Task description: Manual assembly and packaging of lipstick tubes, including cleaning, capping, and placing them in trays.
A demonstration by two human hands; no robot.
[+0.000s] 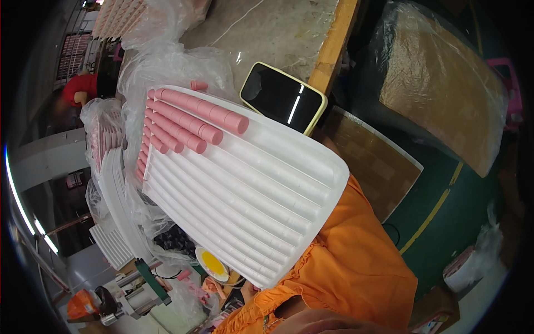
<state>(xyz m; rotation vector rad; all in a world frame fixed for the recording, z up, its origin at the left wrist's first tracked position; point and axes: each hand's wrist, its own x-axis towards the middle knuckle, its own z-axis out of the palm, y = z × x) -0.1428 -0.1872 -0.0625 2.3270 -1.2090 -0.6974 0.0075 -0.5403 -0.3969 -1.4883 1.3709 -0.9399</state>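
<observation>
White ribbed plastic tray with rounded corners and long parallel grooves [239, 195] takes up mid-view, set slantwise, its near right edge overlapping the person's orange clothing [361, 250]. Pink cylindrical pieces [197, 114] sit end to end in the grooves at the tray's far left end; the outermost row on the phone side reaches furthest along, rows further over get shorter. Rest of the grooves bare.

Hands: only a sliver of what looks like the left hand [248, 291] by the tray's lower corner, can't tell if it grips. Right hand not visible, grip can't be told.

One loose pink piece [198, 85] just outside the tray's far edge, near crumpled clear plastic sheeting [172, 69]. Black-screened phone in a pale yellow case [283, 97] next to the tray, lower edge partly covered by it. Beyond: grey-topped table with a wooden edge strip [272, 33].

Left side: stack of white trays [119, 195], plus a round white item with a yellow centre [212, 263] near the tray's lower left edge. Right side: brown flat board under clear film [445, 83], green floor with a yellow line [428, 217]. Co-worker in red [83, 86], far left, well apart.
</observation>
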